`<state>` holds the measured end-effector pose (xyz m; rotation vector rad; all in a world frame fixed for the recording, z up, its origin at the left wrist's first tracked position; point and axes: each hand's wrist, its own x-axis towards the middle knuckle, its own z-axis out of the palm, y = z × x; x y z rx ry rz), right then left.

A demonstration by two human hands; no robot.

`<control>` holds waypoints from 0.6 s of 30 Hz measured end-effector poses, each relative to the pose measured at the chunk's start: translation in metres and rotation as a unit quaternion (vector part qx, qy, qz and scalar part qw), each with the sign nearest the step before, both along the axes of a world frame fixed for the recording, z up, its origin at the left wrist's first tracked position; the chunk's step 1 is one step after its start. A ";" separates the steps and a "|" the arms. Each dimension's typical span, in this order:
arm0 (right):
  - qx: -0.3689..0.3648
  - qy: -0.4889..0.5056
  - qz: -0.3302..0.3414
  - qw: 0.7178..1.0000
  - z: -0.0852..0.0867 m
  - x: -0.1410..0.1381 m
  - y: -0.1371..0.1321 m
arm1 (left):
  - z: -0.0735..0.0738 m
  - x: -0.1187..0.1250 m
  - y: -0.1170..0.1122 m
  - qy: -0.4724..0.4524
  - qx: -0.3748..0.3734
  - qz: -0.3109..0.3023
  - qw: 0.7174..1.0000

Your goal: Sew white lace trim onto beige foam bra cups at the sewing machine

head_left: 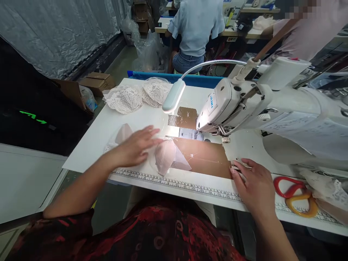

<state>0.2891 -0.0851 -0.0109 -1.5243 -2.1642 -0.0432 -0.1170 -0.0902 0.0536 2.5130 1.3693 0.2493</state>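
Observation:
My left hand (133, 148) is stretched out over the white table, its fingers spread and slightly blurred. Just right of its fingertips lies a pale pink bra cup piece (165, 156) with a white triangular flap (181, 159). Another pale cup piece (123, 133) with lace is partly covered by that hand and forearm. At the table's front right, my right hand (254, 185) rests with thumb and forefinger closed around something small and thin that I cannot make out. The sewing machine (217, 105) stands above, its needle area lit.
Lace cups (125, 98) lie at the back left. Red-and-orange-handled scissors (301, 203) sit right of my right hand, beside lace fabric (326, 185). Brown tape (203, 156) covers the table before the needle plate (187, 133). A lamp (174, 96) hangs above. A person (194, 32) sits beyond.

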 end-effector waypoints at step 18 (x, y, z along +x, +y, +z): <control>-0.391 0.542 0.132 0.732 0.024 -0.134 -0.029 | -0.007 0.090 -0.049 -0.185 -0.037 0.042 0.981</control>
